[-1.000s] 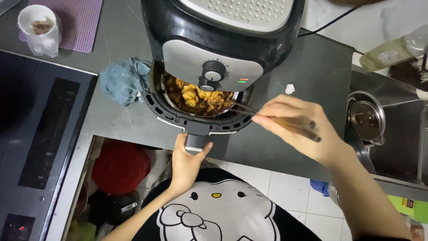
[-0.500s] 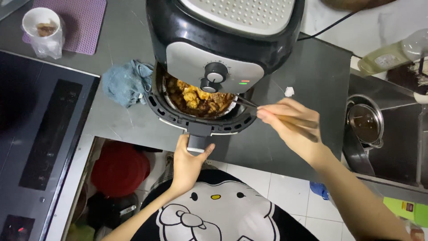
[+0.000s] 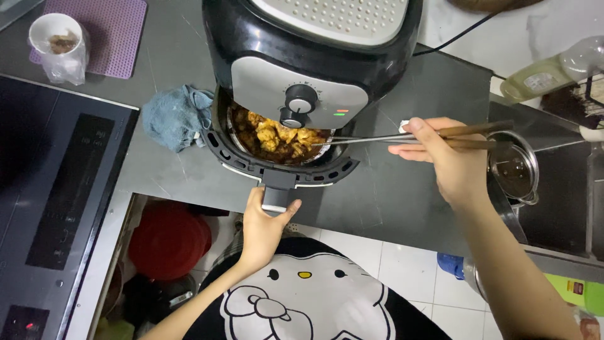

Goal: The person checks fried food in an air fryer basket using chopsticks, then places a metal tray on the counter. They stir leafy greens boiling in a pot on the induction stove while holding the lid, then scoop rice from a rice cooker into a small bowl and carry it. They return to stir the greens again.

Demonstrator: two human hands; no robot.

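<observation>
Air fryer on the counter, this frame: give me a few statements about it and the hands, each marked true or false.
1. The left hand grips the handle of the air fryer basket. True.
2. The basket is pushed fully shut. False: it is pulled partway out, with the browned food showing.
3. The right hand holds chopsticks whose tips reach into the basket. True.
4. A blue cloth lies to the right of the air fryer. False: it lies to its left in the picture.
</observation>
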